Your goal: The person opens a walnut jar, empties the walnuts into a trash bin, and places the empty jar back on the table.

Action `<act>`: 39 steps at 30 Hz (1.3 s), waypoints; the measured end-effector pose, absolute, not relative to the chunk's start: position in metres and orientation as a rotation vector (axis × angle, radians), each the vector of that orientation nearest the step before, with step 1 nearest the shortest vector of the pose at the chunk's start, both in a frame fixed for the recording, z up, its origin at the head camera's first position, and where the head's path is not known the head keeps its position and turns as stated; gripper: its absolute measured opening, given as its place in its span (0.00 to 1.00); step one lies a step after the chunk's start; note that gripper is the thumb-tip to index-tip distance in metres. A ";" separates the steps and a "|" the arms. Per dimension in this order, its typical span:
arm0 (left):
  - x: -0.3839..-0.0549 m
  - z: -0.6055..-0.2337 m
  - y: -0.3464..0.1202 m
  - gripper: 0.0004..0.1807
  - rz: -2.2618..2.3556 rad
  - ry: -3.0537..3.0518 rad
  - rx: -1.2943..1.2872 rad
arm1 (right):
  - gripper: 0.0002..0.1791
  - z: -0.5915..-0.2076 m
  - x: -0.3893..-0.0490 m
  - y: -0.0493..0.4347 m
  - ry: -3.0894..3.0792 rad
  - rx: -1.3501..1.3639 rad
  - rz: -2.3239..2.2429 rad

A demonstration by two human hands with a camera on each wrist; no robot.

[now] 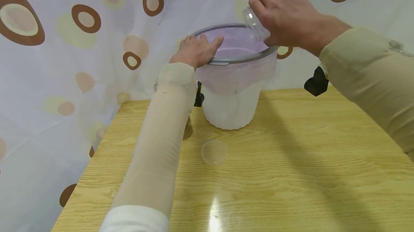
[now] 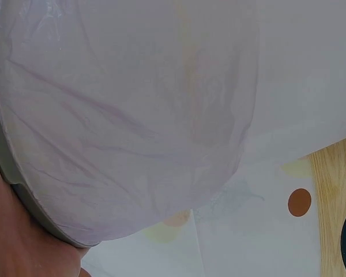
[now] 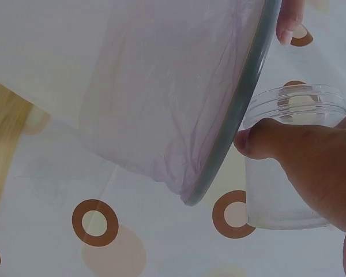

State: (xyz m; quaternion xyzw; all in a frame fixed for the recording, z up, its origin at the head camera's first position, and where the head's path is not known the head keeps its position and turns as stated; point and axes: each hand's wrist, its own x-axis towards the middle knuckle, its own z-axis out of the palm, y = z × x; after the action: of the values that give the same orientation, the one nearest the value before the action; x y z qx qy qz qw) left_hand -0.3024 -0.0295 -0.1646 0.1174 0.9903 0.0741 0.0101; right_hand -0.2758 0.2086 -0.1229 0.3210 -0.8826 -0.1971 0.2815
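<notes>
A white bin (image 1: 231, 106) with a grey rim (image 1: 239, 59) and a pale purple liner (image 1: 237, 39) stands at the back of the table. On the rim's left side rests my left hand (image 1: 197, 50), its thumb stretched out over the opening. My right hand (image 1: 284, 12) grips a clear jar (image 1: 253, 25) above the rim's right side. The jar is tipped sideways, its threaded mouth (image 3: 297, 104) toward the left. It looks see-through in the right wrist view, with no contents that I can make out. A clear round lid (image 1: 214, 151) lies in front of the bin.
A brown object (image 1: 188, 130) stands left of the bin, partly hidden by my left sleeve (image 1: 161, 131). Behind the wooden table (image 1: 291, 174) hangs a white cloth (image 1: 106, 52) with brown ring patterns. Black camera mounts stick out below both wrists.
</notes>
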 end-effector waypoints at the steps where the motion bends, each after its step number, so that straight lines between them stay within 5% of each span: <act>1: -0.302 -0.165 -0.029 0.50 0.230 3.092 0.371 | 0.48 -0.123 -0.275 0.209 -2.379 0.850 -0.512; 17: -0.301 -0.164 -0.025 0.50 0.227 3.080 0.377 | 0.54 -0.123 -0.260 0.242 -2.658 0.621 0.034; 39: -0.298 -0.160 -0.036 0.54 0.285 3.009 0.374 | 0.55 -0.166 -0.224 0.272 -2.499 0.658 0.521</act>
State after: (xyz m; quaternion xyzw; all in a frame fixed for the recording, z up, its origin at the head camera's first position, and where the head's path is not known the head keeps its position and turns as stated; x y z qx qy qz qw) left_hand -0.2977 -0.0364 -0.1597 0.1226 0.9869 0.0934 0.0478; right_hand -0.2241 0.2722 -0.1655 0.2416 -0.9178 0.1914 0.2500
